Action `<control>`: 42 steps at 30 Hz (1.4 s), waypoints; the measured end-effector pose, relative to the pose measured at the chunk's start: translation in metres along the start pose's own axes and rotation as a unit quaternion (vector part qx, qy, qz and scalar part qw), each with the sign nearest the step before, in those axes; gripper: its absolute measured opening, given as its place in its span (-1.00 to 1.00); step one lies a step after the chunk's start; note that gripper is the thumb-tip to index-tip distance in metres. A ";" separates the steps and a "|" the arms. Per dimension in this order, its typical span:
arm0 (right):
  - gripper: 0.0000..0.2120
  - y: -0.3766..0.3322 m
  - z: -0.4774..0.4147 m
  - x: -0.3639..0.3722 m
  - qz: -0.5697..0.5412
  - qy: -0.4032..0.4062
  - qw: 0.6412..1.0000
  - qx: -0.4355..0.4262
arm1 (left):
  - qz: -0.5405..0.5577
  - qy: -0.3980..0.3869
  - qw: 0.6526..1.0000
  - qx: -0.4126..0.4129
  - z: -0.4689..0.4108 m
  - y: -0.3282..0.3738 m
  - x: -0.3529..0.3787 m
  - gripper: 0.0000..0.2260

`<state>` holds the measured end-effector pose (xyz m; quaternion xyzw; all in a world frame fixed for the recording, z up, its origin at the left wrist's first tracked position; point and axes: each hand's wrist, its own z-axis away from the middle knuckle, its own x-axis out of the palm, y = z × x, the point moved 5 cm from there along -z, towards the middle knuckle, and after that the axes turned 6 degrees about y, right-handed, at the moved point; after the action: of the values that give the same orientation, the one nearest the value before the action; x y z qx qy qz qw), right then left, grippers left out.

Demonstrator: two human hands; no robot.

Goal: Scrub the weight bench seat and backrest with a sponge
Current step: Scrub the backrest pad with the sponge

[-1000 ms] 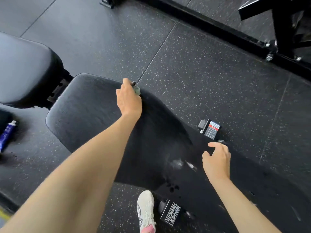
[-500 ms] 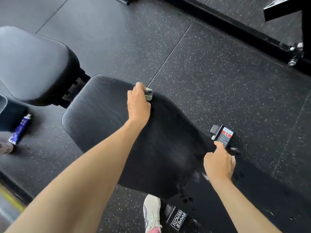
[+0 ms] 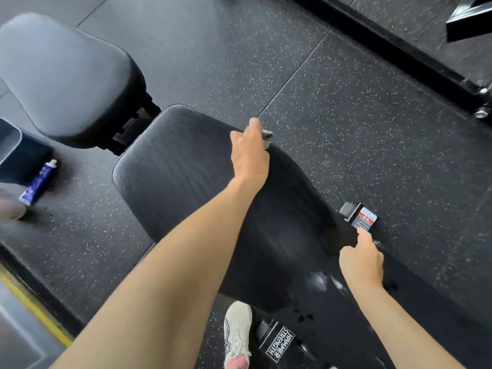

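Sponge position relative to the pad edge is the main change: a second ago the left hand [image 3: 249,155] pressed the small grey-and-dark sponge [image 3: 267,136] at the far rim of the black textured vinyl bench pad [image 3: 170,166], and it now sits at much the same rim, slightly farther along toward the padded grey-black cushion [image 3: 61,75] at upper left. The left fingers [image 3: 254,125] are curled closed over the sponge, which is mostly hidden beneath them, only one corner showing past the edge. The right hand [image 3: 360,262] has shifted from a spread hover to resting at the pad's near end, its fingers loosely curled and holding nothing, one finger extended toward the red-and-white labelled black bracket [image 3: 363,218]. In judgement, the stroke is working along the far border, so the darker, wet-looking nearer half appears treated while the paler left portion and the cushion remain to be scrubbed. Counts: two upholstered pads; one sponge; two hands; one blue-and-white tube [image 3: 40,182] lying on the speckled black rubber floor [image 3: 346,115]; one dark bin [image 3: 16,155], partly cut off at the left edge; one white sneaker [image 3: 238,334]; two labelled frame pieces, the second a black plate with white lettering [image 3: 279,344]; a few pale foam patches [image 3: 318,280] near the right wrist.
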<state>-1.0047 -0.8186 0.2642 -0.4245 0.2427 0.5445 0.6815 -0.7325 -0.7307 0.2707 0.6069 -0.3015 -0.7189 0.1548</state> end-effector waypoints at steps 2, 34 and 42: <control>-0.42 0.003 0.001 -0.001 0.006 -0.001 1.000 0.002 | -0.004 -0.130 0.985 0.110 0.025 0.020 0.028 -0.68; -0.51 0.074 -0.006 -0.065 -0.004 0.007 0.994 -0.109 | -0.058 -0.318 0.886 0.332 0.244 0.031 0.040 -0.55; -0.48 0.134 -0.030 -0.087 0.159 -0.047 0.963 -0.212 | -0.026 -0.004 0.999 -0.042 0.213 0.048 0.072 -0.55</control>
<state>-1.1534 -0.8845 0.2752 -0.4887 0.1539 0.7044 0.4912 -0.9612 -0.7578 0.2617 0.6044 -0.2556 -0.7374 0.1600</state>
